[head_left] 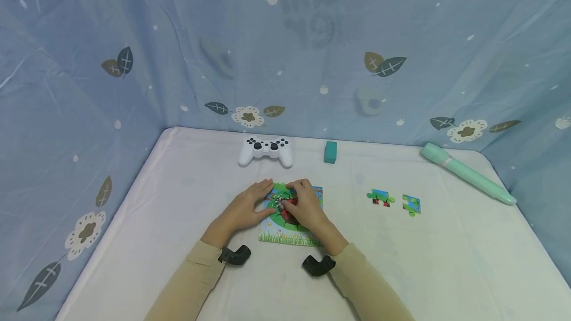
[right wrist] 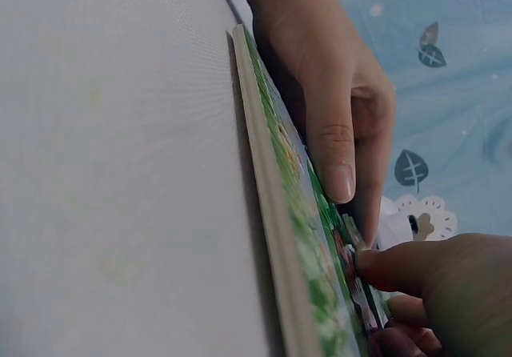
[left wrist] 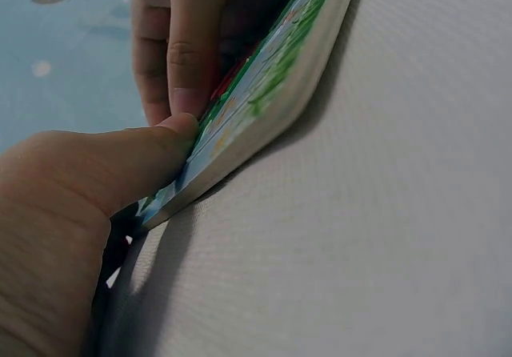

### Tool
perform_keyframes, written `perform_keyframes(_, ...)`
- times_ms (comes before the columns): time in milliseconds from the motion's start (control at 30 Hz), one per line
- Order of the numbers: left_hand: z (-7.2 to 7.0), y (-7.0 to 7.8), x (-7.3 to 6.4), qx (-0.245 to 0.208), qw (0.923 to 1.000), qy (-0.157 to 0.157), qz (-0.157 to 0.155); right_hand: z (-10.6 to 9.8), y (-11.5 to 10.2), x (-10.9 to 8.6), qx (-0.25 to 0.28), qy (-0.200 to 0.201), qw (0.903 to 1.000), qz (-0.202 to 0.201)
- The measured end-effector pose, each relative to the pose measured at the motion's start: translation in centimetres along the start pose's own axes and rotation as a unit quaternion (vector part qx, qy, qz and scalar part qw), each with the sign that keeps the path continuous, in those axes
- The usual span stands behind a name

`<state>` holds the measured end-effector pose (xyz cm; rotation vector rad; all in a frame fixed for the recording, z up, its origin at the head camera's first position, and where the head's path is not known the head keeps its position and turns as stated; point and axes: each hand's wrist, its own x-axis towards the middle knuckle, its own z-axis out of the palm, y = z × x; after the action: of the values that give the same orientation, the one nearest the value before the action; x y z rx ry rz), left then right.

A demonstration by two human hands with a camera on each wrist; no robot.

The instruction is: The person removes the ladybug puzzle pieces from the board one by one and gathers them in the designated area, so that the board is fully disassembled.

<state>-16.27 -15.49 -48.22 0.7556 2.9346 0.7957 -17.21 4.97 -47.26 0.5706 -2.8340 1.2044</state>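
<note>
A jigsaw puzzle board (head_left: 285,237) with a ladybug on green leaves and a grassy lower border lies on the table. My left hand (head_left: 244,208) rests along its left side, fingers extended toward the top edge and thumb (left wrist: 172,137) on the picture. Over the upper middle, my right hand (head_left: 309,208) bends its thumb and fingers round a puzzle piece (right wrist: 352,230), which stands slightly raised from the board in the right wrist view. The fingers partly hide this piece. Two loose puzzle pieces, one with red and green (head_left: 381,197) and one blue-green (head_left: 412,204), lie to the right.
Behind the board sits a white game controller (head_left: 265,151), with a teal block (head_left: 330,152) to its right. A mint-green tapered tube (head_left: 468,173) lies at the table's right edge. Patterned blue curtain (head_left: 285,63) encloses the back and sides.
</note>
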Motion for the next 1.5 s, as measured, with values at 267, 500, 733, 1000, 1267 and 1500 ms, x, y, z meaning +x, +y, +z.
perform_keyframes(267,0.0,0.0,0.0,0.001,1.0,-0.001,-0.001,-0.8,-0.4,-0.3,0.017,0.023,0.9996,-0.001)
perform_keyframes(500,-0.2,0.0,-0.3,-0.004,1.0,0.005,-0.004,-2.5,-0.6,-0.3,0.022,0.038,0.9989,-0.016)
perform_keyframes(733,0.0,0.0,-0.2,-0.009,0.9999,0.005,-0.011,-5.0,0.7,-0.3,-0.004,0.056,0.9973,-0.048)
perform_keyframes(1000,0.1,-0.1,0.0,-0.003,0.9999,0.001,-0.016,-8.5,4.6,-1.4,-0.036,0.053,0.9953,-0.073)
perform_keyframes(1267,0.3,-0.1,0.1,-0.009,0.9999,0.009,0.0,-11.8,7.9,-2.9,-0.054,0.033,0.9969,-0.048)
perform_keyframes(1500,0.1,0.0,0.0,-0.002,1.0,0.001,-0.006,-12.9,9.7,-3.6,-0.061,0.015,0.9979,-0.011)
